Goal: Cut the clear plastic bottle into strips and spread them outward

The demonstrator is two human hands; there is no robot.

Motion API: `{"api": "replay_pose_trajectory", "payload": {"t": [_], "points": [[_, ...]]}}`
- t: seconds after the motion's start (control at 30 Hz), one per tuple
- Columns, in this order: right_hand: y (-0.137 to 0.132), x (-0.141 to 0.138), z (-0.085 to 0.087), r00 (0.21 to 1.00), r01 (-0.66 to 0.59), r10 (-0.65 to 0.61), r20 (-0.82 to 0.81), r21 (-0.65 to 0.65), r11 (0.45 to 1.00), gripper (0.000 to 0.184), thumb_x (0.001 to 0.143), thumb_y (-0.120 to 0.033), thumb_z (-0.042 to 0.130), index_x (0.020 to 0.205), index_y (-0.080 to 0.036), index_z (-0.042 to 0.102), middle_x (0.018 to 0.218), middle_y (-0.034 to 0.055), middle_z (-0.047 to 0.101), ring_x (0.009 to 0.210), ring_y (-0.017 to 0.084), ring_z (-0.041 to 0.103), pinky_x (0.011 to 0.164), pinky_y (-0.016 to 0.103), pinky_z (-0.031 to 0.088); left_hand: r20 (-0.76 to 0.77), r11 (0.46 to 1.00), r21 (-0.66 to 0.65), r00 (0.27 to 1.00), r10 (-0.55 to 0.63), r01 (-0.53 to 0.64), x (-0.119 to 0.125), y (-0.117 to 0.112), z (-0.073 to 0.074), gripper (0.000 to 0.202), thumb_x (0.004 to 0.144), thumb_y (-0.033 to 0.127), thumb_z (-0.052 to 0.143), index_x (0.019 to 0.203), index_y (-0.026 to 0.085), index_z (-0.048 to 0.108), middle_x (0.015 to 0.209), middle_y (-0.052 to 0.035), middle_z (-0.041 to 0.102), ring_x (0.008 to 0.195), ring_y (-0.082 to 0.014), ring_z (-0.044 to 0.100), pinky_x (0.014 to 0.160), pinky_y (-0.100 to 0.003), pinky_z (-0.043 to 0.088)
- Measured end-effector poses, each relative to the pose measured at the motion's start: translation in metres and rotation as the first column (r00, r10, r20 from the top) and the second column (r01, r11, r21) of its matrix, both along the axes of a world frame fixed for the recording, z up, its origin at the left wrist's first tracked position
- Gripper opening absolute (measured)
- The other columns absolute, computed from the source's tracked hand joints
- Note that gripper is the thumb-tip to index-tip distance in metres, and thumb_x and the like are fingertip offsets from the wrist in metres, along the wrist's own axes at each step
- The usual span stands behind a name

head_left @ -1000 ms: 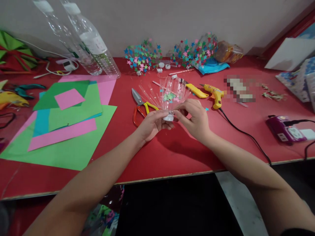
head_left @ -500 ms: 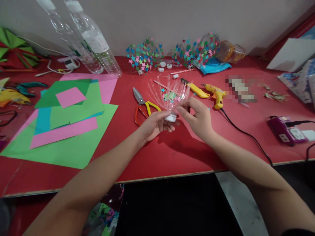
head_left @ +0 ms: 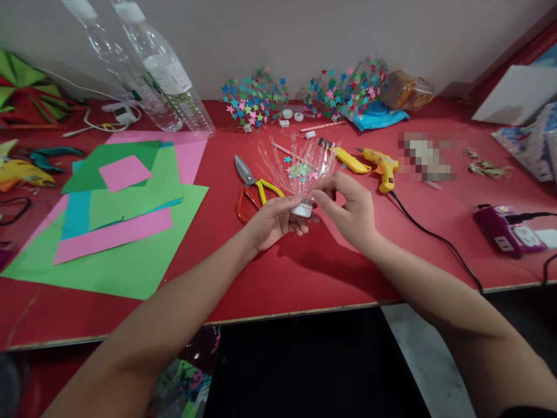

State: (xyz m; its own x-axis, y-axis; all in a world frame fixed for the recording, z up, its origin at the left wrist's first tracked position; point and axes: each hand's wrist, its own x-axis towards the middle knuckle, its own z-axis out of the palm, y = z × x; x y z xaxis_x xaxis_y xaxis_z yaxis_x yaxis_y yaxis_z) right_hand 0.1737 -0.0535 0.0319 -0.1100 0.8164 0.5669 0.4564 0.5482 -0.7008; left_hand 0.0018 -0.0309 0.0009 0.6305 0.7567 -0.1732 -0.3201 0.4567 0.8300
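My left hand [head_left: 278,219] is closed around the white-capped neck of a plastic bottle top [head_left: 303,204], cut into thin clear strips that fan out away from me. A few green and blue paper stars [head_left: 299,169] sit among the strips. My right hand [head_left: 346,203] is beside the neck, thumb and forefinger pinched together at the base of the strips; whatever is between the fingertips is too small to make out. Just left of the strips lie scissors [head_left: 252,188] with one red and one yellow handle. A yellow box cutter [head_left: 351,161] lies behind my right hand.
Two star-covered strip pieces [head_left: 256,98] stand by the wall. A yellow glue gun [head_left: 383,168] lies to the right, its cord running to the table edge near a purple power strip [head_left: 507,229]. Coloured paper sheets [head_left: 130,244] and tall plastic bottles [head_left: 167,75] occupy the left.
Both hands keep nearly the same place and grip. The view has shifted only slightly.
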Motion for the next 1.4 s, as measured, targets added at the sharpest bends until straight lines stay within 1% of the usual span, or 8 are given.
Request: {"api": "replay_pose_trajectory", "payload": {"t": [0.17,0.27,0.47,0.67,0.83,1.03,1.2,1.4], "points": [[-0.0026,0.0003,0.0025,0.996,0.015,-0.023,0.086,0.09,0.996,0.01,0.087,-0.021,0.06,0.078,-0.021,0.063,0.065,-0.0038,0.051,0.066,0.012,0.049,0.072,0.031,0.04,0.024,1.0,0.018,1.0,-0.007,0.007,0.0006,-0.0005,0.0019,0.023,0.078,0.034,0.063,0.078,0.012,0.069,0.061,-0.003,0.068,0.053,-0.0117,0.064,0.049,-0.019,0.049],[-0.0028,0.0001,0.0028,0.994,0.031,-0.041,0.097,0.109,0.994,0.01,0.087,-0.019,0.059,0.077,-0.021,0.062,0.065,-0.004,0.052,0.066,0.012,0.05,0.073,0.031,0.04,0.018,0.999,0.024,0.999,0.038,-0.038,0.0025,-0.0017,0.0032,0.022,0.075,0.034,0.067,0.079,0.012,0.066,0.061,-0.0022,0.067,0.051,-0.0123,0.064,0.048,-0.02,0.049],[-0.0029,-0.0005,0.0018,0.995,0.046,-0.053,0.081,0.089,0.995,0.006,0.083,-0.018,0.061,0.078,-0.021,0.062,0.066,-0.004,0.051,0.065,0.012,0.05,0.073,0.032,0.04,0.013,0.982,0.095,0.987,0.162,-0.163,0.0052,-0.0041,0.0022,0.021,0.074,0.031,0.071,0.082,0.013,0.064,0.065,-0.0014,0.069,0.051,-0.0128,0.065,0.05,-0.023,0.051],[-0.0038,-0.0007,0.003,0.996,0.082,-0.083,0.027,0.032,0.996,0.006,0.085,-0.021,0.06,0.081,-0.021,0.064,0.067,-0.0039,0.052,0.065,0.011,0.05,0.07,0.031,0.04,-0.099,0.946,0.236,0.963,0.25,-0.221,0.0065,-0.0041,0.0023,0.025,0.072,0.033,0.071,0.085,0.013,0.065,0.07,-0.0036,0.072,0.052,-0.0131,0.065,0.053,-0.024,0.053],[-0.0037,-0.0022,0.004,0.997,0.056,-0.056,-0.057,-0.007,0.998,0.009,0.086,-0.018,0.058,0.08,-0.02,0.064,0.067,-0.0035,0.057,0.064,0.011,0.051,0.068,0.029,0.043,-0.131,0.917,0.307,0.943,0.306,-0.255,0.006,-0.0036,-0.0005,0.027,0.072,0.034,0.072,0.088,0.014,0.064,0.075,-0.0037,0.073,0.055,-0.0136,0.066,0.057,-0.026,0.055],[-0.0053,-0.003,0.0046,0.997,0.016,-0.016,-0.069,0.001,1.0,0.012,0.087,-0.022,0.06,0.076,-0.021,0.062,0.069,-0.0025,0.061,0.067,0.012,0.055,0.072,0.031,0.045,-0.057,0.927,0.264,0.955,0.291,-0.267,0.0047,-0.0039,-0.0006,0.025,0.071,0.031,0.072,0.087,0.014,0.065,0.072,-0.003,0.073,0.055,-0.015,0.067,0.058,-0.027,0.056],[-0.008,-0.0025,0.006,0.997,-0.024,0.025,-0.068,0.014,1.0,0.016,0.088,-0.025,0.061,0.072,-0.021,0.06,0.068,-0.0017,0.061,0.068,0.013,0.056,0.073,0.032,0.046,0.009,0.958,0.207,0.98,0.198,-0.196,0.0027,-0.005,0.0019,0.025,0.072,0.03,0.07,0.089,0.013,0.069,0.072,-0.0049,0.073,0.06,-0.016,0.069,0.059,-0.026,0.056],[-0.01,-0.0036,0.0077,0.99,-0.053,0.052,-0.129,-0.005,0.999,0.021,0.088,-0.025,0.061,0.068,-0.021,0.056,0.067,-0.0022,0.061,0.067,0.012,0.056,0.072,0.031,0.046,0.035,0.983,0.113,0.99,0.139,-0.142,0.0023,-0.0067,0.0052,0.02,0.071,0.032,0.069,0.079,0.014,0.069,0.061,-0.0025,0.068,0.053,-0.0137,0.065,0.055,-0.024,0.053]]}}
